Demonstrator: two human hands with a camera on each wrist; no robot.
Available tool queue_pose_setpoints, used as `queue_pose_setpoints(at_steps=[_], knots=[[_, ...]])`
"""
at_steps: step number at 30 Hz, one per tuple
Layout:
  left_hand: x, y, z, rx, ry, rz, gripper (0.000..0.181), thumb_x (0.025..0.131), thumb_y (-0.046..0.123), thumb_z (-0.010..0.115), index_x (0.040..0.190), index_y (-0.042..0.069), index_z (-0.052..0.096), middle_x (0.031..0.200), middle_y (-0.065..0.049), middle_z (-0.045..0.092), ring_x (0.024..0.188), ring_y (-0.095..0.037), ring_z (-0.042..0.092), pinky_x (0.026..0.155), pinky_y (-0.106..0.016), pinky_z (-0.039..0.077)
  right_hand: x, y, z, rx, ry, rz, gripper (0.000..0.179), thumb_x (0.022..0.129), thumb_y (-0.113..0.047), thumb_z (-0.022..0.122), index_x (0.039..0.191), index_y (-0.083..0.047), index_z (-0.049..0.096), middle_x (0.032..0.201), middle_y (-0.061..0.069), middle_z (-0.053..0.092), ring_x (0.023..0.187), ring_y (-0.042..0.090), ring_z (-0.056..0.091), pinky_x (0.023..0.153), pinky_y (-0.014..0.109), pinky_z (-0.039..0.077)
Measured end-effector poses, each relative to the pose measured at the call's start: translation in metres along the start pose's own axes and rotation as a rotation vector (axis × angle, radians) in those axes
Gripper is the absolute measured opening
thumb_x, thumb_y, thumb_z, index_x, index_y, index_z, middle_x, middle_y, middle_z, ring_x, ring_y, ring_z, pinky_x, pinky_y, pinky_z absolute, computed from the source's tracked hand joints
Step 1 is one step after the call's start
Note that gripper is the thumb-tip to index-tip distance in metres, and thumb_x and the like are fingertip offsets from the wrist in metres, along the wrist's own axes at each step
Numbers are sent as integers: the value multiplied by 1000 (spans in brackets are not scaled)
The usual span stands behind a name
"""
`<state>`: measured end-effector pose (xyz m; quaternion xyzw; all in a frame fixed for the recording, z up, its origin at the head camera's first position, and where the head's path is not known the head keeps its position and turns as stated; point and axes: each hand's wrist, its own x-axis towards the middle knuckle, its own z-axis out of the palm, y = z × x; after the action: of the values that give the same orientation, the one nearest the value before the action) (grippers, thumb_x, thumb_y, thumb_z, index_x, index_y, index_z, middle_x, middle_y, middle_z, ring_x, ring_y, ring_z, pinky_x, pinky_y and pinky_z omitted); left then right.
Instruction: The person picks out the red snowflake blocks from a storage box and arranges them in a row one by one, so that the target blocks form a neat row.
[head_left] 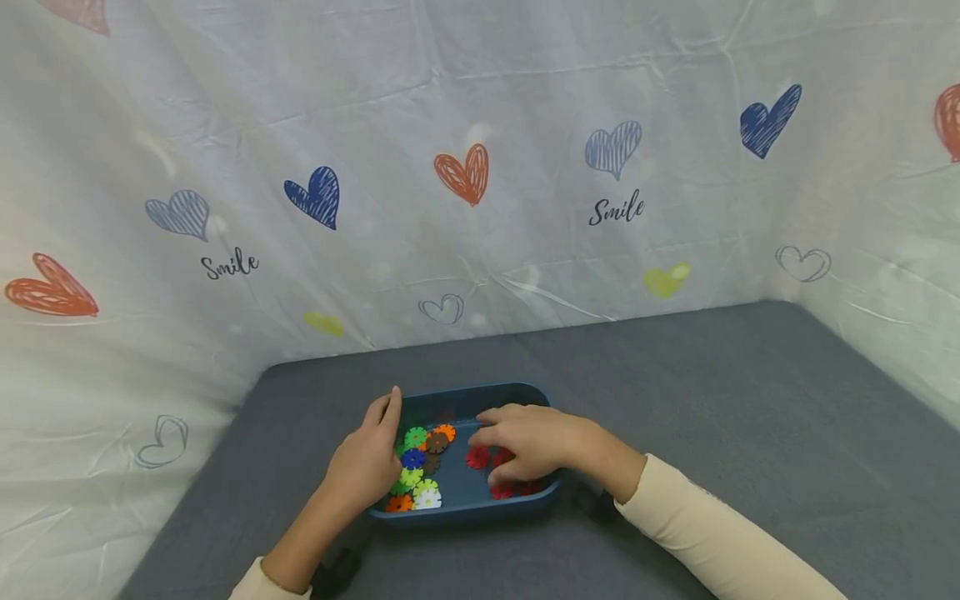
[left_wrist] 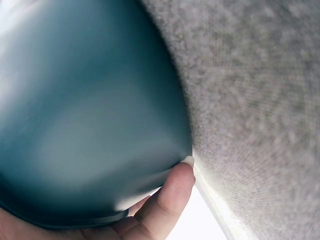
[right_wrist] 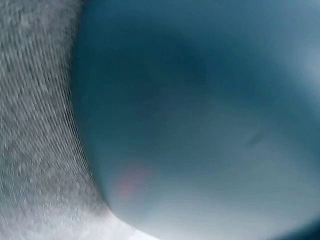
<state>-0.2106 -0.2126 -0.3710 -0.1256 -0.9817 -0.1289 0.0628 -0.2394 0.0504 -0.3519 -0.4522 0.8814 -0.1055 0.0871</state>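
A dark blue plastic bin (head_left: 465, 518) stands on the grey cloth, holding flat notched discs. My left hand (head_left: 367, 458) grips its left end. In the left wrist view a fingertip (left_wrist: 181, 182) presses the bin's outer wall (left_wrist: 95, 110). Over the right end reaches my right hand (head_left: 528, 442), its fingers spread and bent down among red discs (head_left: 477, 457). Part of the red group is hidden under that hand. At the left lie green (head_left: 416, 437), brown (head_left: 437, 442), blue (head_left: 412, 458) and white discs (head_left: 427, 498). The right wrist view shows only the bin's outer wall (right_wrist: 190, 125), blurred.
Grey cloth (head_left: 712, 392) covers the table around the bin. A pale curtain (head_left: 525, 83) printed with hearts and the word Smile rises behind the table and along both sides. An orange disc (head_left: 399, 503) lies in the bin's front left corner.
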Motion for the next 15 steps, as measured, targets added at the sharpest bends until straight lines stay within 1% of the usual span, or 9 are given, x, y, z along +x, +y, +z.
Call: queue_pose_setpoints(at_steps=[3,6,8,11,13,15], knots=[[0,1,0,-1,0,-2,80,84,-12,54,158,-3,24,152,-25,35,42,-12,29,42,-27,26,0,-2,4,-73,-39,2,52,91,-40,73,140,-25,62,149,8,49,133,26,47,100,44,45],[0,1,-1,0,2,0,79,85,-12,54,157,-3,24,152,-26,36,42,-12,28,43,-27,26,0,-3,6,-93,-48,15,50,90,-37,76,138,-28,64,147,4,52,128,23,52,96,40,47],[0,1,0,2,3,0,79,85,-11,54,157,-3,24,152,-26,36,42,-12,28,43,-27,26,1,-4,6,-81,-44,19,49,89,-34,77,136,-27,66,145,4,53,125,22,55,94,38,49],[0,1,0,6,2,-1,79,85,-11,54,158,-3,23,152,-25,36,42,-12,28,43,-27,26,1,-5,6,-63,-30,7,45,88,-29,78,132,-23,69,142,6,56,123,23,57,94,35,48],[0,0,1,8,4,0,79,85,-11,54,158,-3,23,152,-25,36,42,-12,28,43,-27,26,1,-6,6,-64,-14,-32,42,87,-26,80,128,-19,72,139,7,59,120,22,59,95,33,48],[0,0,1,10,7,3,79,85,-11,54,157,-3,24,152,-25,36,42,-12,28,43,-27,26,3,-6,6,-74,7,-83,38,86,-25,81,122,-16,75,132,4,63,116,19,60,95,30,48]])
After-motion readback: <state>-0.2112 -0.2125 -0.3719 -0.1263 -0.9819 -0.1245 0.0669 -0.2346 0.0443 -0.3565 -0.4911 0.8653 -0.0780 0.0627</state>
